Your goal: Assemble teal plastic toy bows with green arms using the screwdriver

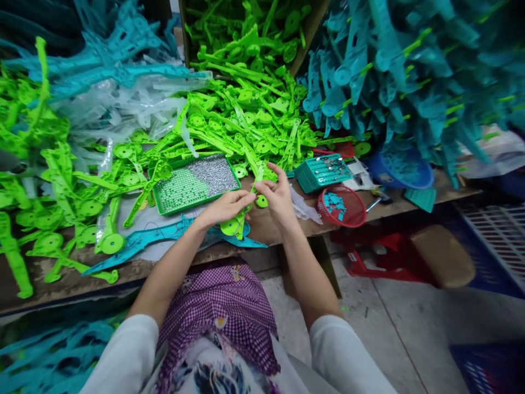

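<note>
My left hand (231,208) is closed around a lime-green plastic part (233,225) with a round disc-like end, held over the table's front edge. My right hand (278,198) meets the left fingertips in a pinch, its index finger raised; what lies between its fingertips is too small to make out. Below the hands a long turquoise plastic piece (158,235) lies along the table edge, partly hidden by my left forearm. Just behind my left hand sits a green perforated tray (172,191), its right part covered with small silvery metal pieces (215,174).
Lime-green parts (254,117) are heaped behind the tray and at left. Turquoise parts (381,65) are piled high at right. A stack of teal trays (322,171), a red basket (350,210) and a blue bowl (410,178) stand right of my hands. A red stool (385,257) is below.
</note>
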Motion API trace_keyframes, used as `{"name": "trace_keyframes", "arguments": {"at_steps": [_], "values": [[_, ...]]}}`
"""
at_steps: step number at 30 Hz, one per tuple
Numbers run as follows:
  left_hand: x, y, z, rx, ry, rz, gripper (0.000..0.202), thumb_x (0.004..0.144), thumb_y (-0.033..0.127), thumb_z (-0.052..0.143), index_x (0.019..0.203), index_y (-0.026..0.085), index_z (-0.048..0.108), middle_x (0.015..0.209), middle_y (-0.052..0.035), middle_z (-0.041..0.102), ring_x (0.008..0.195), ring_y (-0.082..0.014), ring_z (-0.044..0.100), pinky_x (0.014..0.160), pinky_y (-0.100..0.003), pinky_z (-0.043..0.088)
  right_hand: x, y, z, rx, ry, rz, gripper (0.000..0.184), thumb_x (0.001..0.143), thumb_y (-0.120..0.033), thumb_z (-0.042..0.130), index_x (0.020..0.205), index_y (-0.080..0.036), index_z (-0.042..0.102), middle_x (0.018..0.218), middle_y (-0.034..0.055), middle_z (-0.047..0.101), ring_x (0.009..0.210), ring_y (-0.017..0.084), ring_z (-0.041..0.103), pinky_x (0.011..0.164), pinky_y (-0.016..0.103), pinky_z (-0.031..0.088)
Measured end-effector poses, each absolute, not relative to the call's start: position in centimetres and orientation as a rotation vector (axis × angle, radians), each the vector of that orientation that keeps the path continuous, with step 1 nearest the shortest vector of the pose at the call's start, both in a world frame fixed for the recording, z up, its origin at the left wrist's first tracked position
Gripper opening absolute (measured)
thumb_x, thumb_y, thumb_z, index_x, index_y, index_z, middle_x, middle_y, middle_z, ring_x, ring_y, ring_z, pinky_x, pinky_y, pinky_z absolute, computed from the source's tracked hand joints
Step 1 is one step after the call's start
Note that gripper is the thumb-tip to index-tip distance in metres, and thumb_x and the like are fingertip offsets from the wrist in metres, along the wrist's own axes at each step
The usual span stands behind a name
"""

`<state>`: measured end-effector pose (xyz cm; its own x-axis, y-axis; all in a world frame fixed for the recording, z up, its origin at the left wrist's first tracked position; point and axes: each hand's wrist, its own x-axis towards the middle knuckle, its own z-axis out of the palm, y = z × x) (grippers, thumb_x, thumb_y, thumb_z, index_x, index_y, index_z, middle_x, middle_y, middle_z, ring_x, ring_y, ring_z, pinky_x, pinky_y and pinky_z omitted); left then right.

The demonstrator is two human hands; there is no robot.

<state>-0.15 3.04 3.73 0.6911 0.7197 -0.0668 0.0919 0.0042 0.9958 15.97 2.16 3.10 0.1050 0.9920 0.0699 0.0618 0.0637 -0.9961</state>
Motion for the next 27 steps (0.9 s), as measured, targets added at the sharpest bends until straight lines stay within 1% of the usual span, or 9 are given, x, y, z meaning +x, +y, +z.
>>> {"name": "trace_keyframes", "arguments": {"at_steps": [4, 6, 8, 12, 15, 18, 22, 24, 27], "values": [[-1.0, 0.2, 4.8, 1.624, 0.653, 0.448, 0.039, 0.097, 0.048, 0.039, 0.116, 0.018, 0.055, 0.106, -0.0081, 0.067, 0.086, -0.0166, 0.068, 0.074, -0.029, 0.054, 17.0, 0.4, 3.1, -1.272, -1.177, 1.06, 0.067, 0.078, -0.045, 0.068, 0.135, -0.028, 0.037, 0.08, -0.0002, 0.066, 0.076, 0.018, 0.068, 0.064, 0.029, 0.055], [-2.0, -2.1, 5.0, 1.822, 0.781, 0.42, 0.049, 0.095, 0.052, 0.044, 0.132, 0.02, 0.048, 0.123, -0.0116, 0.064, 0.108, -0.0226, 0.063, 0.088, -0.036, 0.052, 17.2, -0.9, 2.2, -1.307, -1.128, 1.12, 0.068, 0.077, -0.043, 0.069, 0.136, -0.027, 0.038, 0.08, 0.0007, 0.067, 0.078, 0.019, 0.069, 0.068, 0.032, 0.056], [-3.3, -4.2, 4.8, 2.026, 0.943, 0.408, 0.06, 0.094, 0.056, 0.046, 0.142, 0.02, 0.039, 0.134, -0.0143, 0.057, 0.119, -0.0274, 0.057, 0.097, -0.043, 0.047, 16.9, -1.9, 0.8, -1.357, -1.078, 1.199, 0.067, 0.076, -0.041, 0.069, 0.135, -0.024, 0.041, 0.08, 0.0015, 0.069, 0.074, 0.019, 0.068, 0.068, 0.034, 0.057], [-5.2, -6.4, 3.7, 2.334, 1.066, 0.382, 0.068, 0.086, 0.06, 0.054, 0.138, 0.019, 0.043, 0.13, -0.0132, 0.059, 0.118, -0.0292, 0.056, 0.097, -0.047, 0.044, 16.0, -1.5, -1.7, -1.443, -1.122, 1.228, 0.063, 0.077, -0.041, 0.065, 0.132, -0.019, 0.047, 0.082, 0.0046, 0.071, 0.073, 0.02, 0.067, 0.068, 0.036, 0.056], [-5.7, -6.1, 2.8, 2.484, 1.064, 0.366, 0.068, 0.082, 0.06, 0.059, 0.133, 0.017, 0.048, 0.132, -0.014, 0.057, 0.123, -0.0305, 0.052, 0.099, -0.047, 0.042, 15.8, 0.3, -2.4, -1.522, -1.287, 1.099, 0.057, 0.081, -0.039, 0.058, 0.131, -0.013, 0.051, 0.096, 0.0117, 0.072, 0.086, 0.023, 0.069, 0.077, 0.039, 0.055], [-6.0, -5.2, 2.2, 2.608, 1.016, 0.338, 0.059, 0.081, 0.057, 0.064, 0.122, 0.015, 0.056, 0.13, -0.0154, 0.057, 0.129, -0.0345, 0.044, 0.102, -0.051, 0.037, 15.7, 2.0, -2.4, -1.628, -1.465, 0.933, 0.047, 0.085, -0.033, 0.052, 0.127, -0.011, 0.056, 0.11, 0.0161, 0.07, 0.098, 0.026, 0.068, 0.089, 0.042, 0.052], [-6.7, -4.4, 1.9, 2.593, 0.918, 0.261, 0.038, 0.088, 0.046, 0.061, 0.112, 0.017, 0.061, 0.122, -0.0122, 0.059, 0.112, -0.027, 0.055, 0.094, -0.041, 0.044, 14.8, 3.2, -1.7, -1.805, -1.647, 0.7, 0.041, 0.09, -0.028, 0.047, 0.125, -0.011, 0.059, 0.109, 0.0167, 0.071, 0.102, 0.03, 0.066, 0.093, 0.047, 0.049], [-7.0, -4.4, 1.8, 2.556, 0.889, 0.231, 0.034, 0.089, 0.045, 0.06, 0.111, 0.019, 0.062, 0.118, -0.0101, 0.059, 0.105, -0.0244, 0.057, 0.089, -0.038, 0.045, 14.6, 2.9, -1.1, -1.836, -1.726, 0.572, 0.04, 0.091, -0.028, 0.045, 0.124, -0.011, 0.06, 0.112, 0.0174, 0.069, 0.106, 0.032, 0.064, 0.095, 0.049, 0.047], [-7.3, -4.6, 1.5, 2.54, 0.872, 0.258, 0.034, 0.088, 0.048, 0.06, 0.108, 0.02, 0.063, 0.121, -0.0095, 0.058, 0.105, -0.0246, 0.056, 0.089, -0.038, 0.044, 15.3, 0.7, -0.1, -1.77, -1.762, 0.454, 0.04, 0.093, -0.032, 0.045, 0.125, -0.013, 0.059, 0.119, 0.0178, 0.065, 0.109, 0.03, 0.062, 0.095, 0.048, 0.047]]}}
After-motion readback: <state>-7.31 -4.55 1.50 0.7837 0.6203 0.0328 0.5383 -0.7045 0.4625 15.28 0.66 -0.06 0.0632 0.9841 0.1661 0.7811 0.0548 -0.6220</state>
